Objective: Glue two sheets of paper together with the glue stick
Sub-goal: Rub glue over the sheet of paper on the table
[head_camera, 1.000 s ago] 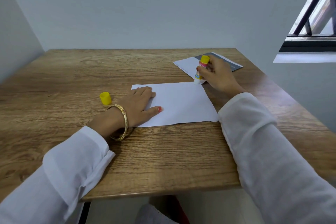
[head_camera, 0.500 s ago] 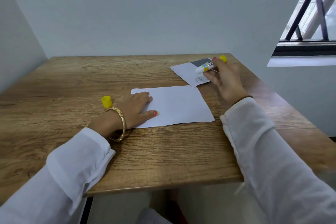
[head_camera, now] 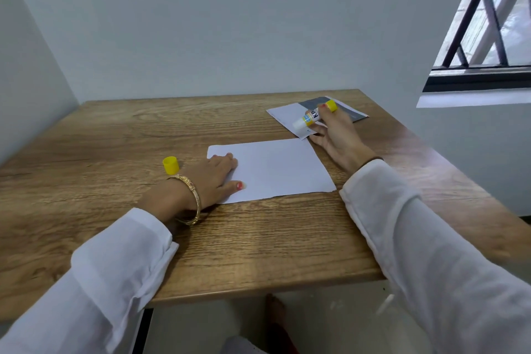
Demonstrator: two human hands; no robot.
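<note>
A white sheet of paper (head_camera: 275, 168) lies flat in the middle of the wooden table (head_camera: 258, 244). My left hand (head_camera: 211, 178) rests palm down on its left edge, fingers spread. My right hand (head_camera: 337, 135) holds the uncapped glue stick (head_camera: 311, 116) tilted almost level, its white tip pointing left, above the second white sheet (head_camera: 287, 118) at the far right. The stick's yellow cap (head_camera: 170, 165) stands on the table just left of my left hand.
A dark grey card (head_camera: 344, 112) lies under the second sheet near the table's far right corner. Walls close in behind and to the left. A barred window (head_camera: 488, 37) is at the right.
My right hand has lifted the glue stick off the near sheet's far right corner and tipped it sideways over the second sheet. My left hand has stayed on the paper.
</note>
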